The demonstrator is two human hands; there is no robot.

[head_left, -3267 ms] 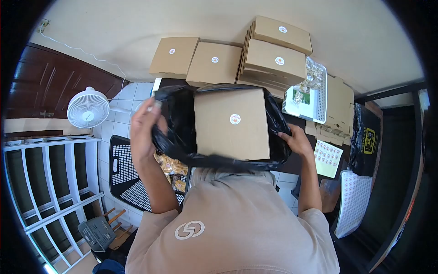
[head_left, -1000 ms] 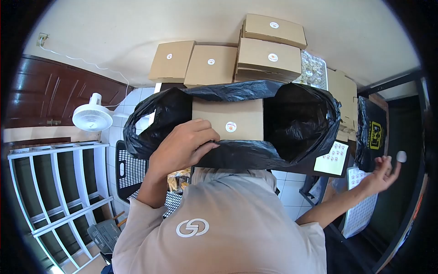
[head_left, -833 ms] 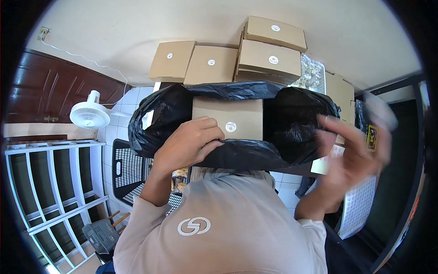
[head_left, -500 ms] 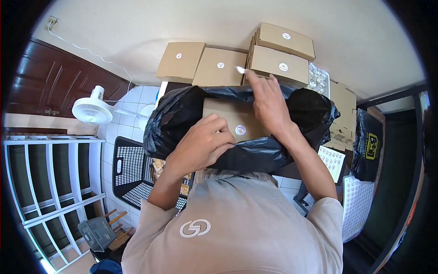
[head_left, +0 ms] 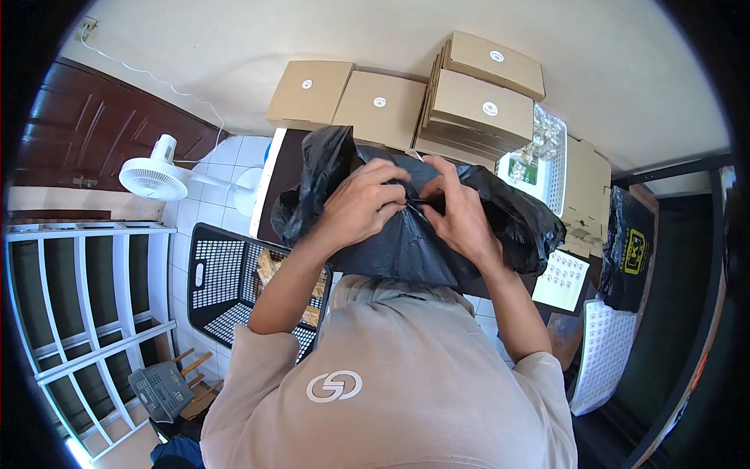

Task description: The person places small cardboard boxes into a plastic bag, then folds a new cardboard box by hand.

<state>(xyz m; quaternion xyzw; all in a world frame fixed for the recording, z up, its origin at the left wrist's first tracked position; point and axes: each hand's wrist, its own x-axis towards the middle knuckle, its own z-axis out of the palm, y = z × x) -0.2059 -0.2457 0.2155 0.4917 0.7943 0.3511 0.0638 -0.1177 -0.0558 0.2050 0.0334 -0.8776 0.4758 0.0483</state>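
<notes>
So the black plastic bag [head_left: 414,246] sits at the near edge of the dark counter [head_left: 288,160], probably for easy reach; can't see what's in it. Black basket [head_left: 221,273] beside it has yellowish packets [head_left: 311,315]; white tray [head_left: 556,187] holds small clear-wrapped bits [head_left: 550,134]. Left hand [head_left: 362,202] and right hand [head_left: 462,217] both pinch the bag's gathered plastic, seemingly keeping it closed.

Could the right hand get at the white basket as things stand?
Probably yes: the white basket lies just beyond the black bag, its top largely uncovered, though the right hand seems busy gripping the bag and would need to let go.
</notes>
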